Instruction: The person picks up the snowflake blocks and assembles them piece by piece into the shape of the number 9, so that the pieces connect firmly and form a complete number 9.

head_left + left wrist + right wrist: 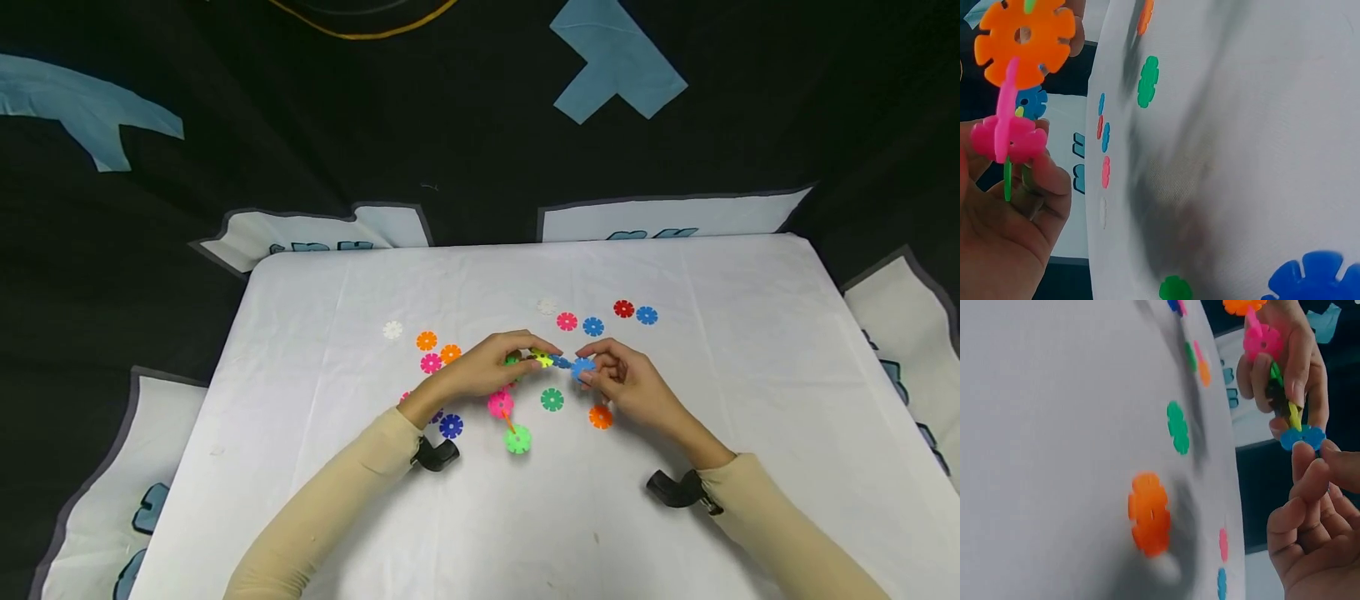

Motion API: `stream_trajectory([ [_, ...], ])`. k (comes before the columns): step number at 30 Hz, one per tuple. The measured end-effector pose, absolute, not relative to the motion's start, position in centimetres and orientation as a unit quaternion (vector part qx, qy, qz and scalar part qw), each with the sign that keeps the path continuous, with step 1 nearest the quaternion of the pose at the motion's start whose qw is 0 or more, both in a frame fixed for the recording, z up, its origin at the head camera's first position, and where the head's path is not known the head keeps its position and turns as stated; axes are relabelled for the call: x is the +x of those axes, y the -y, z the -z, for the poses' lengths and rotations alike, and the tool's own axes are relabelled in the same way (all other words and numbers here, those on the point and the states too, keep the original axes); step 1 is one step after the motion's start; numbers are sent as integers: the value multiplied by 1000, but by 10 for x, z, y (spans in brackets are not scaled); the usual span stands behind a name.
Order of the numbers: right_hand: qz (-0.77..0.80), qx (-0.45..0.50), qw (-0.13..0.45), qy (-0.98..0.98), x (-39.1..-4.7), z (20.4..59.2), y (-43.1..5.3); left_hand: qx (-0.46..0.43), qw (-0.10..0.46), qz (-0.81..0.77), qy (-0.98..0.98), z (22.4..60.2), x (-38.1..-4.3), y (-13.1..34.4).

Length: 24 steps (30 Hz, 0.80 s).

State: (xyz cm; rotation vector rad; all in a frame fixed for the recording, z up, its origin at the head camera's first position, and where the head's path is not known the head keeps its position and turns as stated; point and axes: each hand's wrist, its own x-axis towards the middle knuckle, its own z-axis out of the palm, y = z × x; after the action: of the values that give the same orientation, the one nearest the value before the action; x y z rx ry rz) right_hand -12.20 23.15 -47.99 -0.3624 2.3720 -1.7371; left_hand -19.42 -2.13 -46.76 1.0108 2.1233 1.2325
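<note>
My left hand (483, 367) grips a chain of slotted plastic snowflake discs above the cloth. Hanging from the near end of that chain are a pink disc (501, 405), an orange disc (1054, 40) and a light green disc (517, 440). A yellow disc (543, 359) sits at the left fingertips, joined to a blue disc (1302, 436). My right hand (633, 387) pinches a lighter blue disc (581, 369) right at the chain's far end. Its fingers partly hide this disc, and I cannot tell whether its slot is engaged.
Loose discs lie on the white cloth (315, 483): a green one (552, 400) and an orange one (601, 417) below the hands, a dark blue one (451, 426) at left. Several more, including a red disc (624, 308), lie beyond the hands.
</note>
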Motion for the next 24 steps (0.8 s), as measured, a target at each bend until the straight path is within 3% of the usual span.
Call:
stream_trajectory([
  [24, 680, -120, 69, -720, -116, 481, -222, 336, 238, -511, -755, 471, -192, 23],
])
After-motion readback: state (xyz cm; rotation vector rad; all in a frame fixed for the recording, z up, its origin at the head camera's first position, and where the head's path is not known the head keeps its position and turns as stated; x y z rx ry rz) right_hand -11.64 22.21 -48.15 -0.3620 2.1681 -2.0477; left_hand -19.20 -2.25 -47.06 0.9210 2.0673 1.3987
